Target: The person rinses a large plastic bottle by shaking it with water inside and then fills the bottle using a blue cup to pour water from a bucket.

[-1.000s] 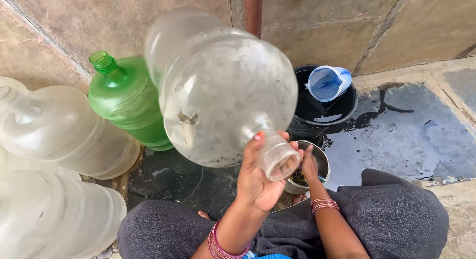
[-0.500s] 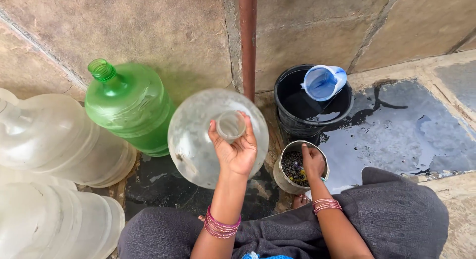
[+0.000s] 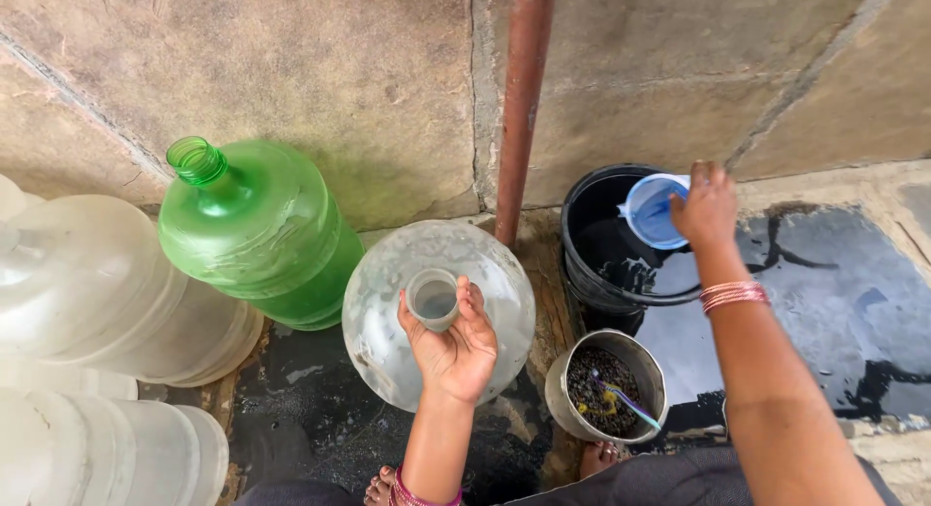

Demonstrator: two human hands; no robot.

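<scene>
A large clear water jar (image 3: 402,356) stands upright on the wet ground in front of me, its open neck facing up. My left hand (image 3: 450,346) grips that neck from the near side. My right hand (image 3: 706,205) reaches to the far right and holds the handle of a light blue mug (image 3: 651,210) that sits over the black bucket (image 3: 596,273). A small metal pot (image 3: 572,409) of dark grains with a thin colourful stick in it stands between my knees and the bucket.
A green water jar (image 3: 257,230) leans against the stone wall at left, with clear jars (image 3: 87,283) stacked beside it. A rusty vertical pipe (image 3: 524,99) runs down the wall. The ground at right is wet and dark (image 3: 853,322).
The clear jar went from tilted and raised to upright on the ground, my left hand still on its neck. My right hand left the metal pot and took the blue mug.
</scene>
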